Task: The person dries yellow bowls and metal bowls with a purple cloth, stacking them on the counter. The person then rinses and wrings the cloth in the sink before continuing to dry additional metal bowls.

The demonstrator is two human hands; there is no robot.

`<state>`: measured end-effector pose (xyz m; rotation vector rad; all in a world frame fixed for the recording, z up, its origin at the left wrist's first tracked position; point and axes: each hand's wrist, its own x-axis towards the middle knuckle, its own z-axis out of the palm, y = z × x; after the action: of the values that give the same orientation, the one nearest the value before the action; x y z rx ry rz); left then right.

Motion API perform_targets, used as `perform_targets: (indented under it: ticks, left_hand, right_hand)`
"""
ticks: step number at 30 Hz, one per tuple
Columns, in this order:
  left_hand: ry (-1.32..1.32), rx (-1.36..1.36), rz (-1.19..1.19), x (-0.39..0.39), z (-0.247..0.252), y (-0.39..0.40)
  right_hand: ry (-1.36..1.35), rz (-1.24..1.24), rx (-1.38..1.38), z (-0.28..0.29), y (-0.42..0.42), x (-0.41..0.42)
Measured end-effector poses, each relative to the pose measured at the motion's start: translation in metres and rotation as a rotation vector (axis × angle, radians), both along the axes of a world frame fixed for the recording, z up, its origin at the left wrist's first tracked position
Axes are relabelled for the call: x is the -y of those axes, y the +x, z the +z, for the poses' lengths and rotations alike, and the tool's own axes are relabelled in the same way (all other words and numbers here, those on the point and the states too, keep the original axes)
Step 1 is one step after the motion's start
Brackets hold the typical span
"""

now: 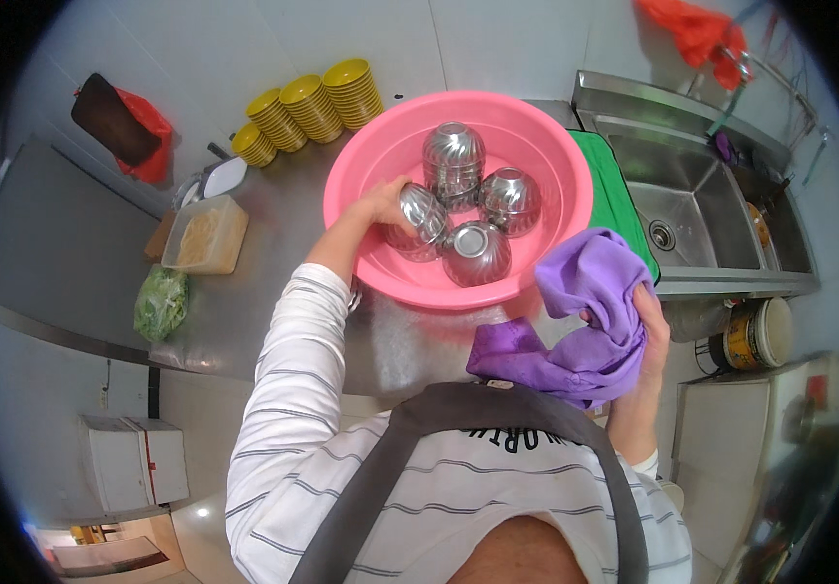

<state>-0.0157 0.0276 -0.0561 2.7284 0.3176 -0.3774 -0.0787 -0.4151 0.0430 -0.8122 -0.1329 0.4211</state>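
A large pink plastic basin (580, 182) stands on the steel counter with several upside-down metal bowls inside. My left hand (390, 206) reaches over its left rim and rests around the leftmost metal bowls (423, 219), fingers curled on their side. Behind them is a taller stack of metal bowls (454, 164); to the right is a shorter stack (510, 202), and nearest me another metal bowl (476, 255). My right hand (653, 328) holds a bunched purple cloth (595, 292) at the basin's near right; the cloth hides most of its fingers.
Stacked yellow bowls (310, 109) line the wall at the back left. A plastic container (208, 237) and a bag of greens (162, 303) sit on the left of the steel counter (284, 292). A green cloth (602, 175) lies between the basin and the steel sink (682, 197).
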Motion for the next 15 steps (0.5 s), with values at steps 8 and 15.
perform_targets:
  ticks: [8,15]
  left_hand:
    - [0.184,-0.009,0.048,0.038,0.002,-0.015]
    - [0.256,0.026,0.074,0.053,-0.007,-0.008]
  right_hand:
    - [-0.038,0.174,0.028,-0.007,0.006,-0.014]
    - [-0.023,0.26,0.046,-0.008,0.007,-0.015]
